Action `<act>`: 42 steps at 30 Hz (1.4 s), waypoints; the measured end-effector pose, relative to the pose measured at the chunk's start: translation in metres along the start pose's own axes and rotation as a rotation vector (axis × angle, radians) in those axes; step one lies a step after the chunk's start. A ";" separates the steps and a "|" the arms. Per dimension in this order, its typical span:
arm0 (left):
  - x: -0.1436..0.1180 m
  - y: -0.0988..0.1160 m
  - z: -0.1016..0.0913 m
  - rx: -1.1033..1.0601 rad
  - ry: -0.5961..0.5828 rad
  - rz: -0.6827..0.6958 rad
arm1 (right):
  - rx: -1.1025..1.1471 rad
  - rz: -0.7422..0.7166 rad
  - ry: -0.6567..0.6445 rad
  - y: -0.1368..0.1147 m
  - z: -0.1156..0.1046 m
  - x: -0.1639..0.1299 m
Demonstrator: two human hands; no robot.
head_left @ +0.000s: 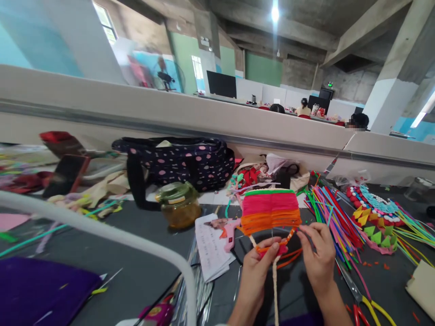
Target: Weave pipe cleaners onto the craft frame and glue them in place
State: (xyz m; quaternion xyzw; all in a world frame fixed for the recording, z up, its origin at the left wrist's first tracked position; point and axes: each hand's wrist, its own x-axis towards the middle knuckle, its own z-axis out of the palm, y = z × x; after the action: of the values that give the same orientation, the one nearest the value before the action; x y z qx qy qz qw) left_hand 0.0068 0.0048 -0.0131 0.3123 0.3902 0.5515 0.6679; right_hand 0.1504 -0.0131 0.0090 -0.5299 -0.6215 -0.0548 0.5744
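A woven panel (271, 206) in bands of green, pink and orange strands stands upright on a cream-wrapped frame, with a braided cream cord (275, 287) hanging below it. My left hand (260, 267) is closed round the lower part of this frame, thumb on top, by a pink-red piece. At the panel's lower right corner my right hand (319, 251) pinches with thumb and forefinger at an orange strand (290, 234) wound over the cream side piece. More orange strand loops between the hands. Behind my left hand lies a pink glue gun (232, 233).
A bundle of coloured pipe cleaners (336, 213), scissors (356, 290) and a colourful round craft piece (374, 208) lie to the right. Leftward are written papers (212, 253), a lidded jar (180, 206), a dotted bag (183, 163) and a white curved bar (136, 231). A low partition (170, 108) runs behind.
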 end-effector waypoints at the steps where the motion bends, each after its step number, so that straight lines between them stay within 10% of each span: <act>1: -0.001 0.000 0.001 0.014 -0.004 -0.002 | -0.025 -0.024 -0.010 0.000 0.002 0.001; 12: -0.010 -0.002 -0.001 0.108 -0.057 -0.057 | -0.106 0.031 -0.017 0.005 0.007 0.001; 21: -0.002 0.002 -0.005 0.002 0.006 -0.065 | 0.188 0.475 0.297 0.022 -0.012 0.001; 27: 0.003 0.003 -0.011 -0.123 0.048 -0.082 | 0.151 0.546 -0.158 0.033 -0.029 0.002; 33: 0.003 -0.003 -0.011 -0.129 0.019 -0.073 | 0.032 0.456 0.047 0.016 -0.024 -0.003; 42: -0.002 -0.006 -0.004 -0.065 0.000 -0.066 | 0.243 0.454 -0.015 0.000 -0.013 -0.004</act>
State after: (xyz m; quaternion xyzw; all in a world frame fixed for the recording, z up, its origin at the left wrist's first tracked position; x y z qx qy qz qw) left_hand 0.0061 0.0018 -0.0193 0.2772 0.3822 0.5417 0.6955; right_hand 0.1582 -0.0246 0.0099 -0.5834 -0.4929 0.1545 0.6268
